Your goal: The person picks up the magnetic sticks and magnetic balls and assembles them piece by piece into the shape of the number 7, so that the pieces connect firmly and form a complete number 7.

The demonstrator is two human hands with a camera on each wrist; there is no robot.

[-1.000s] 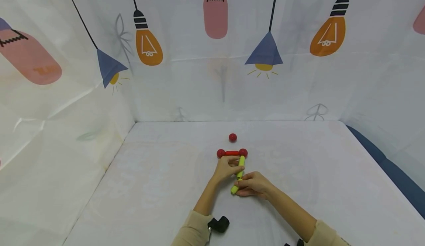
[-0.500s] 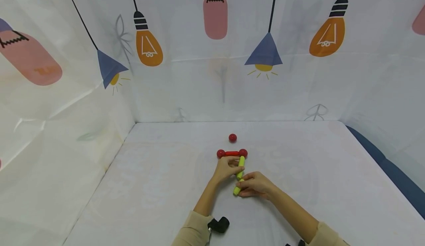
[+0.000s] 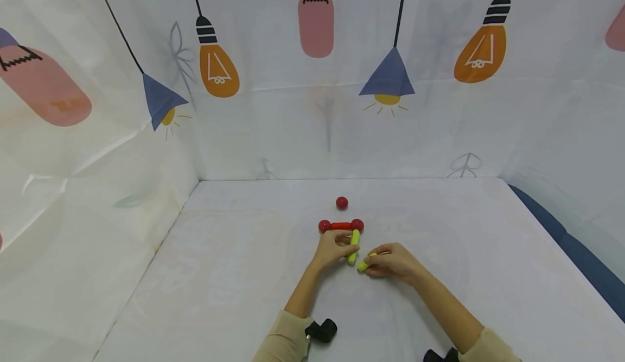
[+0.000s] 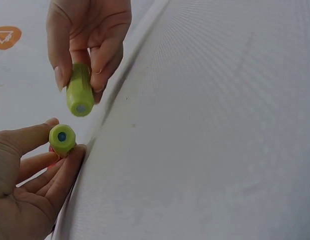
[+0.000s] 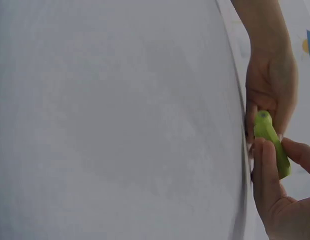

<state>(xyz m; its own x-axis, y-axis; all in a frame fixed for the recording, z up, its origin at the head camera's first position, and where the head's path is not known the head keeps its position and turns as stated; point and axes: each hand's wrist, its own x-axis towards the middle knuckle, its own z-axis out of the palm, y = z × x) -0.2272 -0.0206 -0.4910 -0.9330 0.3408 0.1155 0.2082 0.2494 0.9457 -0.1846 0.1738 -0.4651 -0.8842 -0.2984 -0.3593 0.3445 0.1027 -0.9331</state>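
Observation:
A red rod [image 3: 340, 226] lies between a left red ball [image 3: 324, 226] and a right red ball [image 3: 357, 225]. My left hand [image 3: 333, 248] pinches a yellow-green magnetic rod [image 3: 354, 249], whose far end meets or nearly meets the right ball. Its near end shows a dark round inset in the left wrist view. Just to the right, my right hand [image 3: 394, 261] pinches a second yellow-green magnetic rod [image 4: 80, 92] between thumb and fingers, tilted and apart from the first. In the right wrist view the green pieces overlap by the right fingers [image 5: 267, 167].
One loose red ball [image 3: 342, 203] sits behind the joined pieces. The white tabletop [image 3: 234, 275] meets a printed cloth wall [image 3: 273, 134] at the back. Black wrist gear [image 3: 322, 330] hangs by the left sleeve.
My right hand has moved right and slightly away from me, taking its yellow-green rod off the near end of the left one. The left hand stays put.

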